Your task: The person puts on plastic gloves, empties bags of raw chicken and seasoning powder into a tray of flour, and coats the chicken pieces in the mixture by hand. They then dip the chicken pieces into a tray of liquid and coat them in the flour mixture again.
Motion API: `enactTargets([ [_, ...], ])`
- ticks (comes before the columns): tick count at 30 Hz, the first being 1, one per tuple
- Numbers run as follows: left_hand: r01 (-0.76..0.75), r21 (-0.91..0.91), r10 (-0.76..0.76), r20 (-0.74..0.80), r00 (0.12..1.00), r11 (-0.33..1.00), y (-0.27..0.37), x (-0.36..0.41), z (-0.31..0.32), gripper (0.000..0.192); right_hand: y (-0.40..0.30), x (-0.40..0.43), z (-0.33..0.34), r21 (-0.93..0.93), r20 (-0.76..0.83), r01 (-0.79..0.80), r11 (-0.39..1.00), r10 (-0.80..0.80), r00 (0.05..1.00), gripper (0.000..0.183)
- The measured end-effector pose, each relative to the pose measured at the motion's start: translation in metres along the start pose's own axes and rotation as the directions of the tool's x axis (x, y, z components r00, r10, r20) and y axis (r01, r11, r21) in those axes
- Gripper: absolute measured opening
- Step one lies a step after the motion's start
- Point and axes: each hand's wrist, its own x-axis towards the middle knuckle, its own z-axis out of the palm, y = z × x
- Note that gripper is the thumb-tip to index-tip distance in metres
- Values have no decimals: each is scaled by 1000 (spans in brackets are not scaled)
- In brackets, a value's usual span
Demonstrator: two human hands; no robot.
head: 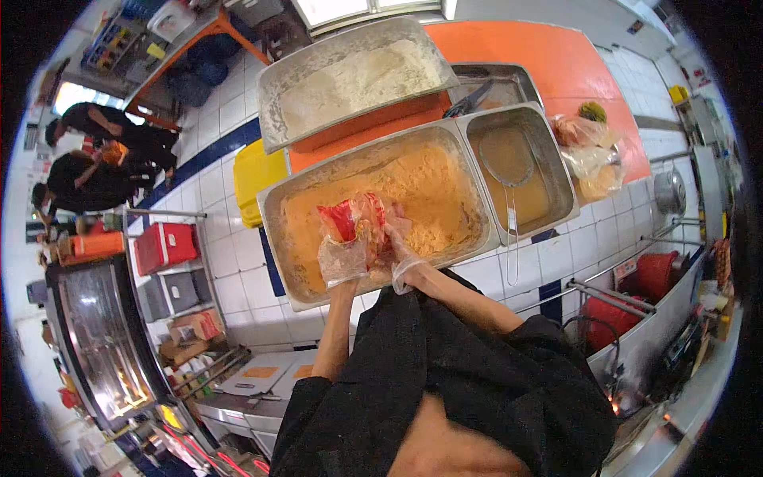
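Observation:
My left hand [346,256], in a clear plastic glove, grips a red and clear plastic bag [341,219] over a steel pan [484,235] of orange-tinted flour [432,179]. Gloved as well, my right hand [398,253] is at the right side of the same bag. Pale pinkish pieces [400,219], perhaps raw meat, show beside the bag; whether they are inside it I cannot tell. A deeper steel pan [563,191] adjoins on the right, holding cloudy liquid and a wire strainer [506,164] whose long handle hangs over the near rim.
Beyond lies a steel tray [268,113] of pale flour. Tongs [471,98] rest at a smaller pan [524,74]. Plastic bags [590,158] sit on the orange tabletop [536,45]. A yellow bin [256,179] stands left of the pans. Two people [89,173] are at far left.

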Motion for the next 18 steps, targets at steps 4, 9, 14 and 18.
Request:
enactTargets([
  [4, -175, 52, 182, -162, 970, 983, 5, -13, 7, 43, -4, -10, 15, 216, 64, 18, 976, -32, 997, 53],
  [9, -301, 324, 335, -55, 941, 897, 32, -13, 18, 50, 8, 24, 1, 306, 211, -60, 950, -6, 977, 50],
  [14, 0, 327, 72, -206, 976, 945, 99, -14, 11, 45, -6, 9, 23, 360, 153, 85, 929, -149, 977, 48],
  [18, -233, 413, 346, -222, 912, 880, 41, 2, 10, 34, -1, -13, 52, 343, -86, 70, 937, -43, 995, 46],
])
